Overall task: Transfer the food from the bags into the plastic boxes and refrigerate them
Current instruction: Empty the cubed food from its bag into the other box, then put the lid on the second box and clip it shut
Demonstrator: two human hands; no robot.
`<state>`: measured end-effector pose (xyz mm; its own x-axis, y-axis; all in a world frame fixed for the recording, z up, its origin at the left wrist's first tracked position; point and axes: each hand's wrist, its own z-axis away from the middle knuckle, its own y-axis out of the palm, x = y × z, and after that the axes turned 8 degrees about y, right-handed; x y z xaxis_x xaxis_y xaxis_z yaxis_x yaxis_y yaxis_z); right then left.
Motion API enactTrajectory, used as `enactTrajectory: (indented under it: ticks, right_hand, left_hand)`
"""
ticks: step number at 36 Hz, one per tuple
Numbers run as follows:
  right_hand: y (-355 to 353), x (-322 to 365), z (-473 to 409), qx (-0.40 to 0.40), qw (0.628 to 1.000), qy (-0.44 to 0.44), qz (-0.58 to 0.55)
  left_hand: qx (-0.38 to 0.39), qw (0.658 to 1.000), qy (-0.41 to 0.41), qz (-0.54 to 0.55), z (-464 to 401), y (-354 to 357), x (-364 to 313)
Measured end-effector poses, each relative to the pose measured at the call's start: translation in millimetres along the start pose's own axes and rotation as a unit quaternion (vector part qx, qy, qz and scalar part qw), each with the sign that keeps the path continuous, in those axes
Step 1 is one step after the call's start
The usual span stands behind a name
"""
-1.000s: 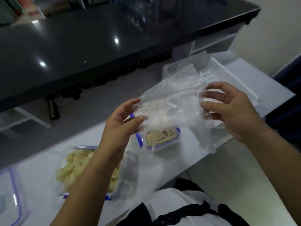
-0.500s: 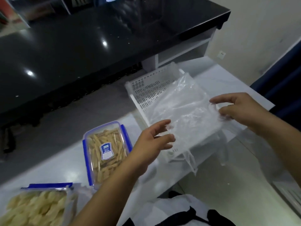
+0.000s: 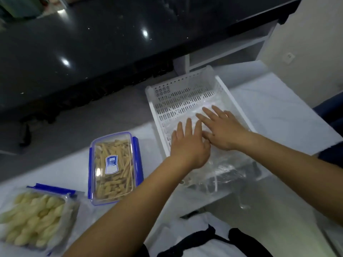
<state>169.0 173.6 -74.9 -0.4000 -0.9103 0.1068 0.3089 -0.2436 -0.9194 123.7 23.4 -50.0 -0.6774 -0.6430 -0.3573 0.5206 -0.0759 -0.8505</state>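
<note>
Both hands flat on clear empty bag in white slotted tray, right side of white worktop. Left hand fingers straight, slightly spread, pressing down; right hand same, fingers splayed, just beside left, touching. Bag's near end hanging over tray & worktop edge. Lidded box w/ fries left of tray. Bag of pale pieces near left.

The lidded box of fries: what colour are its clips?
Blue clips on the clear box, head view.
</note>
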Motion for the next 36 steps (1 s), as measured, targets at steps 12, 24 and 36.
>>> enactTrajectory:
  ticks: [12, 24, 36]
  right_hand:
    - [57.4, -14.1, -9.5, 0.009, 1.0, -0.002, 0.02]
    - [1.0, -7.8, 5.3, 0.024, 0.995, 0.004, -0.093]
    - [-53.9, 168.4, 77.4, -0.014, 0.94, -0.245, -0.238]
  left_hand:
    - [0.075, 0.993, -0.047, -0.081, -20.8, 61.1, 21.9]
    - [-0.032, 0.992, 0.003, -0.12, 19.5, 11.8, 21.5]
    - [-0.329, 0.909, -0.243, 0.082, 231.0, 3.8, 167.0]
